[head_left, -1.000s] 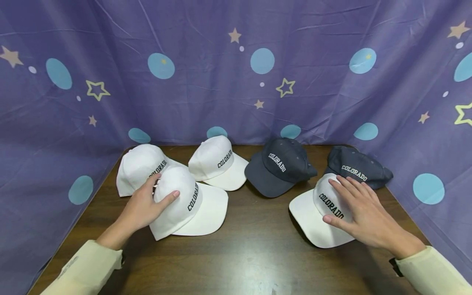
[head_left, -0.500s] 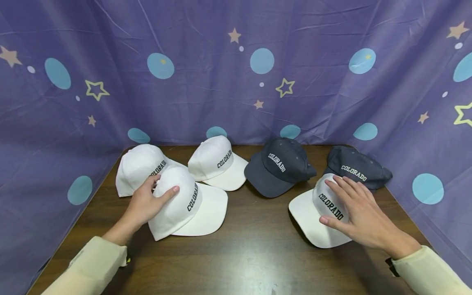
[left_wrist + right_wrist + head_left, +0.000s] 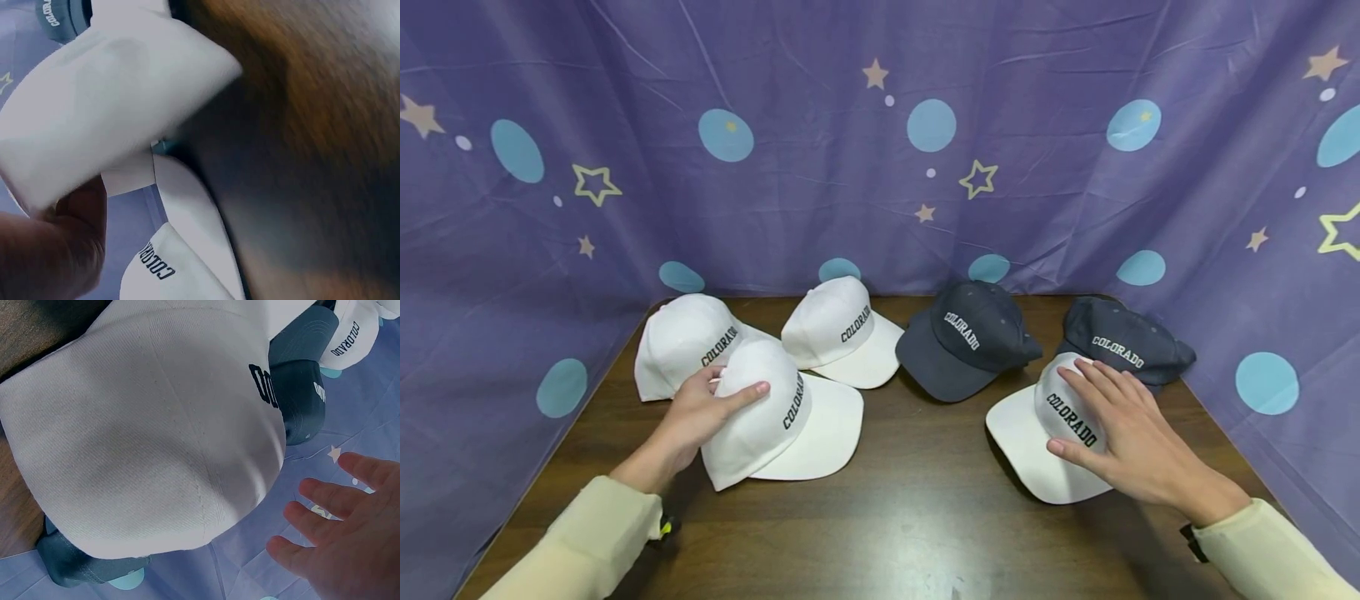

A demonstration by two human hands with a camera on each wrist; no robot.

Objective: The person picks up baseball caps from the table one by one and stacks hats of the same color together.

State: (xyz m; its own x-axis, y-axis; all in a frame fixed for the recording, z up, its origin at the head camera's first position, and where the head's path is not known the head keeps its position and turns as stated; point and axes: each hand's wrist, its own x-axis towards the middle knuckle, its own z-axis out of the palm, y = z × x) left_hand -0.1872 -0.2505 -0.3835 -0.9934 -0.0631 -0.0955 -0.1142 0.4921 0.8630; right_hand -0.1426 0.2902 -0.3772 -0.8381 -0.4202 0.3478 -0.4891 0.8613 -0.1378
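A white cap (image 3: 775,417) with dark COLORADO lettering stands at the front left of the table, brim to the right. My left hand (image 3: 703,412) grips the back of its crown, the thumb on the near side. In the left wrist view, curled fingers (image 3: 78,225) hold the edge of this cap (image 3: 112,94). At the right lies another white COLORADO cap (image 3: 1071,408), its brim toward the front left. My right hand (image 3: 1127,433) hovers over it with spread, straight fingers. The right wrist view shows the hand (image 3: 350,525) apart from this cap's crown (image 3: 150,431).
Two more white caps (image 3: 685,337) (image 3: 842,329) stand at the back left and back centre. A dark cap (image 3: 970,337) lies right of centre, and a second dark cap (image 3: 1123,337) sits behind the right white one. A purple curtain (image 3: 820,167) surrounds the wooden table (image 3: 895,517).
My left wrist and forearm have shifted slightly to the right, the hand staying on the cap. The right hand has drifted slightly left over its cap. The caps keep their places.
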